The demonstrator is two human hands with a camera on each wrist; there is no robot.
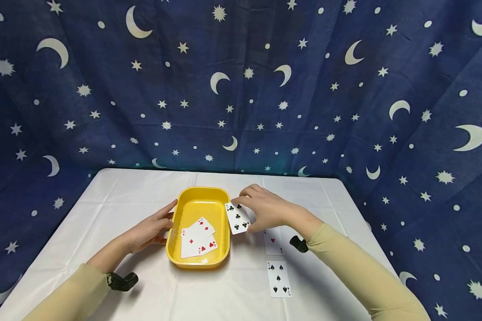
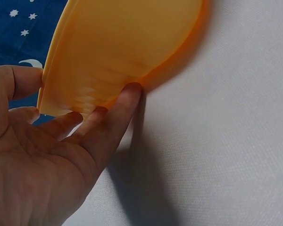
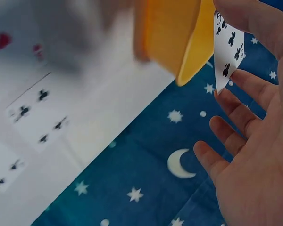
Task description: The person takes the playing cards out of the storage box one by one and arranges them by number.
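My right hand (image 1: 267,207) pinches a five of clubs (image 1: 238,219) between thumb and fingers, beside the right rim of a yellow tray (image 1: 172,261). In the right wrist view the card is tilted, its face toward the camera. My left hand (image 1: 150,229) rests its fingers against the tray's left outer wall, as the left wrist view shows. Inside the tray lie an ace of diamonds (image 1: 189,248), another diamond card (image 1: 205,226) and a heart card (image 1: 209,246), overlapping face up.
On the white-covered table (image 1: 217,296), a five of spades (image 1: 279,279) lies below a heart card (image 1: 273,244) partly covered by the right hand. The right wrist view also shows a black-suited card (image 3: 42,110) on the table. A dark blue star-patterned cloth (image 1: 241,89) hangs behind.
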